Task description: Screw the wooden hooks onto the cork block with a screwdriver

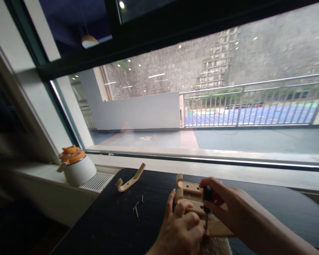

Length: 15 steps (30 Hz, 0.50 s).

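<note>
My right hand (223, 205) is closed around the black handle of a screwdriver (207, 198), held upright with its tip pointing down onto a wooden rack (194, 198) that carries curved wooden hooks. My left hand (182, 226) is curled beside the screwdriver's shaft, its fingers pinched near the tip and resting against the rack. What the left fingers pinch is too small to make out. A loose wooden hook (130, 180) lies on the dark table (108, 226) to the left. Loose screws (138, 205) lie between that hook and my hands.
A white pot with an orange cat-shaped lid (76, 164) stands on the windowsill at left, next to a vent grille (97, 181). A large window (202, 106) runs along the table's far edge, with a railing and a terrace outside.
</note>
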Motion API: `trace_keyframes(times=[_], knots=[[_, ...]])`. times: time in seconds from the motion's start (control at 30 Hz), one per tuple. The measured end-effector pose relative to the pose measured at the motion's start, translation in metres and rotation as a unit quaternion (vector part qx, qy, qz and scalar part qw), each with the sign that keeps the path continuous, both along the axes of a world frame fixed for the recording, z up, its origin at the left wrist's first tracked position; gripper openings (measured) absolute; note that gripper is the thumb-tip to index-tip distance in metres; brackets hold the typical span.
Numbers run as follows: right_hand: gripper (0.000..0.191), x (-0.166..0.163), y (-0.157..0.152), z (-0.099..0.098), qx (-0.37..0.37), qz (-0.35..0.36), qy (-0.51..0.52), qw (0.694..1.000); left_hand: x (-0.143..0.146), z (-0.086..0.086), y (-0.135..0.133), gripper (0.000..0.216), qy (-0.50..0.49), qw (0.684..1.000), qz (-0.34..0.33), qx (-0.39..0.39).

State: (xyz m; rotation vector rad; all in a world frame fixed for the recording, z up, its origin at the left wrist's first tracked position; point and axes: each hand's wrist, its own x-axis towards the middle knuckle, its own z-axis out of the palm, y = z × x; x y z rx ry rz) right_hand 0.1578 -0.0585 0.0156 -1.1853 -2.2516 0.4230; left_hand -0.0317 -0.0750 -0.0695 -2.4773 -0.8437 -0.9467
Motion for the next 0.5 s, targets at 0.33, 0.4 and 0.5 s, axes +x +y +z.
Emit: trace_keyframes(times=[0.33, 0.4, 0.5], knots=[[0.021, -0.006, 0.001, -0.003, 0.04, -0.056, -0.033, 0.997, 0.003, 0.005, -0.004, 0.007, 0.0, 0.999, 0.016, -0.031], [0.019, 0.005, -0.005, -0.005, 0.069, -0.083, -0.04, 0.993, 0.003, 0.007, -0.005, 0.005, -0.007, 0.999, 0.014, -0.036], [0.006, 0.031, -0.019, -0.014, 0.118, -0.075, -0.058, 0.988, 0.004, 0.008, -0.007, 0.005, -0.027, 0.998, 0.006, -0.049]])
